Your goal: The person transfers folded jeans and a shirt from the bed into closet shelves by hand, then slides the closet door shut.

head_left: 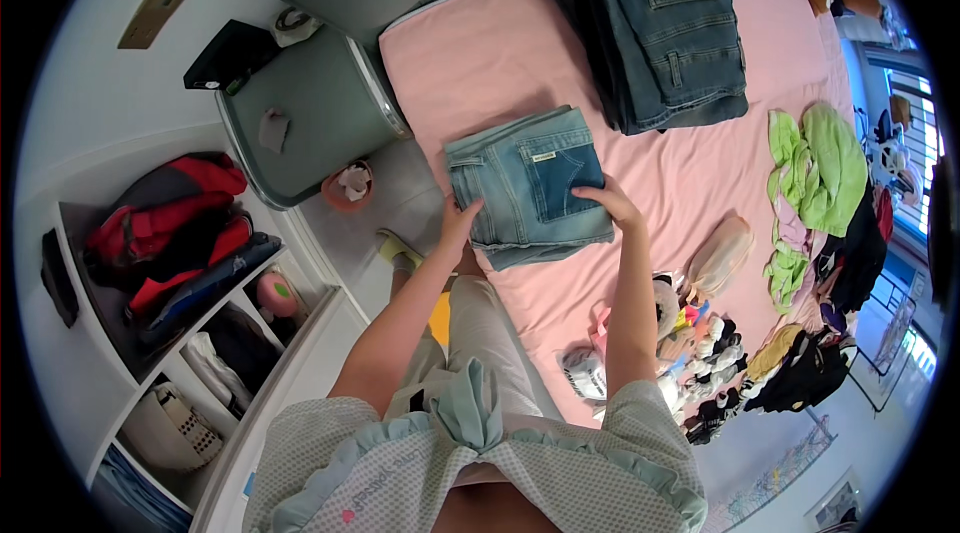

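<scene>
Both my hands hold a folded stack of light-blue jeans (pixel 501 184) over the near edge of the bed. My left hand (pixel 459 221) grips the stack's left side, thumb on top. On the opposite side my right hand (pixel 615 204) clasps it, its thumb lying on a darker blue back pocket (pixel 559 191). The fingers beneath the denim are hidden. Farther up the bed rests a taller pile of folded dark jeans (pixel 675 30), apart from the stack in my hands.
Pink bedding (pixel 480 67) covers the bed. Green clothing (pixel 829 165), a pale pouch (pixel 721 255) and rolled socks (pixel 716 360) lie to the right. At left stand a grey-green bedside cabinet (pixel 315 120), a small pink bin (pixel 348 185) and open shelving (pixel 169 368) holding bags and clothes.
</scene>
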Demonstrator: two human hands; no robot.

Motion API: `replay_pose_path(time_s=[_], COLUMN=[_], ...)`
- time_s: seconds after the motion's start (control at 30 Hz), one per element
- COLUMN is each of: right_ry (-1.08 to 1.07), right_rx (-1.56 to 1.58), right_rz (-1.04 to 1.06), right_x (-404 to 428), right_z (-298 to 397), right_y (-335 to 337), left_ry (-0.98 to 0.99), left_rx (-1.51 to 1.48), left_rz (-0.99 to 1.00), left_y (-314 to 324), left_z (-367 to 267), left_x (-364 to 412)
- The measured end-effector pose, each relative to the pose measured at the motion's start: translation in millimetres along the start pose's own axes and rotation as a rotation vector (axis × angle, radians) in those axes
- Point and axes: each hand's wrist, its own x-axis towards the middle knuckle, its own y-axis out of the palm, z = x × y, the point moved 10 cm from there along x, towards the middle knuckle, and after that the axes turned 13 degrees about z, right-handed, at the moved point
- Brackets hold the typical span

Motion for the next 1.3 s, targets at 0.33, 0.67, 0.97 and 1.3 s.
replay_pose_path(time_s=[0.33,0.67,0.97,1.3], right_ry=[0.040,0.113,0.054,-0.063], right_rx=[0.183,0.499,0.290,0.081], right_rz=[0.049,0.049,0.310,0.639], right_x=[-10,-23,-31,-14], right_z=[-37,-6,95,164], right_y=[13,57,164,360], left_ry=[-0.256,-0.056,0.260,0.602], left_rx=[-0.092,-0.103,-0.301,-0.525], left_rz=[0.131,0.369,0.225,-0.051], left_y=[-3,-19,-89,-204], left_z=[-6,-103,-186,-234], left_x=[-8,-77,-166,-299])
